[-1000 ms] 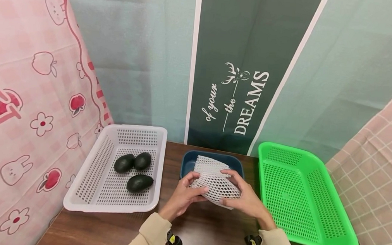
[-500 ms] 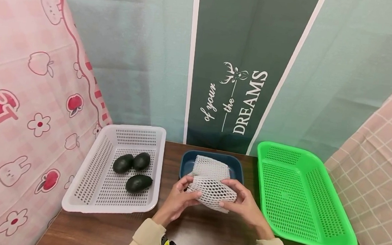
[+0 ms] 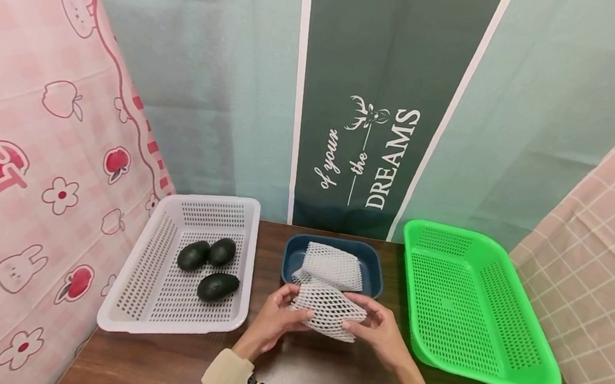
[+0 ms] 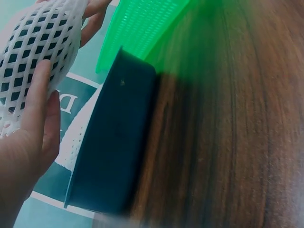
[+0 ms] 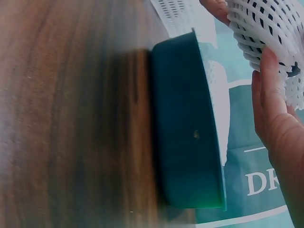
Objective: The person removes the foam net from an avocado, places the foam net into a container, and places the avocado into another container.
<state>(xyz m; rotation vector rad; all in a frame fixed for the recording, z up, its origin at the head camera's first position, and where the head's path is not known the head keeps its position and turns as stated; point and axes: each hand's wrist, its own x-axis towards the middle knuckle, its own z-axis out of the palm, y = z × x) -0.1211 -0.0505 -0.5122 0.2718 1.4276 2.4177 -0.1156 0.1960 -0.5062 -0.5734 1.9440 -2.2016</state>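
Observation:
Between my two hands, a white foam net sleeve (image 3: 329, 311) is held just in front of the blue tray (image 3: 292, 258). Through its mesh shows something dark, and a dark end peeks out in the right wrist view; it looks like an avocado. My left hand (image 3: 273, 322) grips the left end, its thumb on the near side. The right end is pinched by my right hand (image 3: 382, 337). The hidden fingers lie behind the netting. More white foam netting (image 3: 333, 264) lies in the blue tray. Three dark avocados (image 3: 218, 288) sit in the white basket (image 3: 126, 316).
At the right stands a green basket (image 3: 450, 314), with the white basket on the left. All containers rest on a brown wooden table (image 3: 307, 381). A printed cloth (image 3: 362, 69) hangs behind, and patterned cloths flank both sides.
Both hands have drawn the foam sleeve slightly toward the body and lower in the head view. Both hands still hold it, and the netting in the tray is more exposed.

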